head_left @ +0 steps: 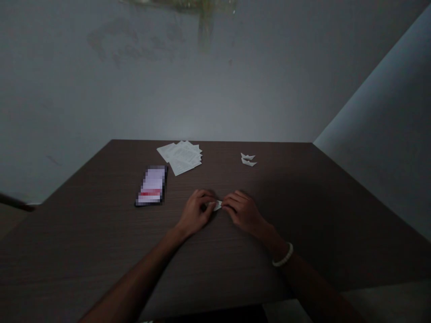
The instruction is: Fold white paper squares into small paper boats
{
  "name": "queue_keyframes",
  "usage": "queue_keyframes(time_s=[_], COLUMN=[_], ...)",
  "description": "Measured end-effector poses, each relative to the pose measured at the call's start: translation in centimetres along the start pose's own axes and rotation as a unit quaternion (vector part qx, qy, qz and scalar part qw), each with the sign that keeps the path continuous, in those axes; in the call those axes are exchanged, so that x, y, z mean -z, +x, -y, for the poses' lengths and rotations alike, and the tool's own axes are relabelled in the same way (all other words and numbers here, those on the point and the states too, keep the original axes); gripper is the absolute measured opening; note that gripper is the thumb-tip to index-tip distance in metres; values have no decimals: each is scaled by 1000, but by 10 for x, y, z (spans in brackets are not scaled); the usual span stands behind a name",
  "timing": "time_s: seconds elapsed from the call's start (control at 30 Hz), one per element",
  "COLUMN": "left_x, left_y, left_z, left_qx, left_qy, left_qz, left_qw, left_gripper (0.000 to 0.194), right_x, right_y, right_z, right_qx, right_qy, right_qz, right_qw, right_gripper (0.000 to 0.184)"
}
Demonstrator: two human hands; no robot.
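Observation:
A small piece of folded white paper (218, 205) shows between my two hands, low over the middle of the table. My left hand (198, 209) pinches its left side, with the thumb and fingers curled together. On the other side my right hand (243, 211) grips the paper's right end between thumb and fingertips. Most of the paper is hidden by the fingers, so its full shape cannot be made out. A pale beaded bracelet (283, 255) circles my right wrist.
Two small folded paper boats (248, 159) lie at the back right of the brown table (101, 233). A fanned stack of printed paper sheets (184, 157) rests at the back left. Nearer stands a lit phone (152, 185), its screen blurred. Behind rises a grey wall (215, 89).

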State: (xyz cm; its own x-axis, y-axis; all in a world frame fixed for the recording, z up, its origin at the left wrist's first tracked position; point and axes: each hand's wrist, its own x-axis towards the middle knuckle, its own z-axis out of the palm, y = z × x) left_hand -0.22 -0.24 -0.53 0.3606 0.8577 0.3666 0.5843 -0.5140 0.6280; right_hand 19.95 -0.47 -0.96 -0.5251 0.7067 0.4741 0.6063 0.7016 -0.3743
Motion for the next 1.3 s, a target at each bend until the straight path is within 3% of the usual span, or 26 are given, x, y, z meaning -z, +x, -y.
queue_keyframes(time_s=[0.17,0.37,0.77,1.3], left_x=[8,5,5,4], left_y=[2,3,3,4], left_z=[-2,8,14,15], left_qx=[-8,-26,-34,-28], left_qy=[-26,6,27,6], left_qz=[-9,-30,16,17], left_qw=[1000,999,999,999], left_gripper=[25,11,14,14], right_x=[3,4,3,4], right_y=[0,-1,0,-1], right_z=[-8,-12,-12,-19], right_qx=[-9,-14,-33,-23], right_qy=[8,9,6,19], right_qz=[-15,-15,9,9], right_qw=[1000,1000,999,1000], right_gripper=[10,11,11,5])
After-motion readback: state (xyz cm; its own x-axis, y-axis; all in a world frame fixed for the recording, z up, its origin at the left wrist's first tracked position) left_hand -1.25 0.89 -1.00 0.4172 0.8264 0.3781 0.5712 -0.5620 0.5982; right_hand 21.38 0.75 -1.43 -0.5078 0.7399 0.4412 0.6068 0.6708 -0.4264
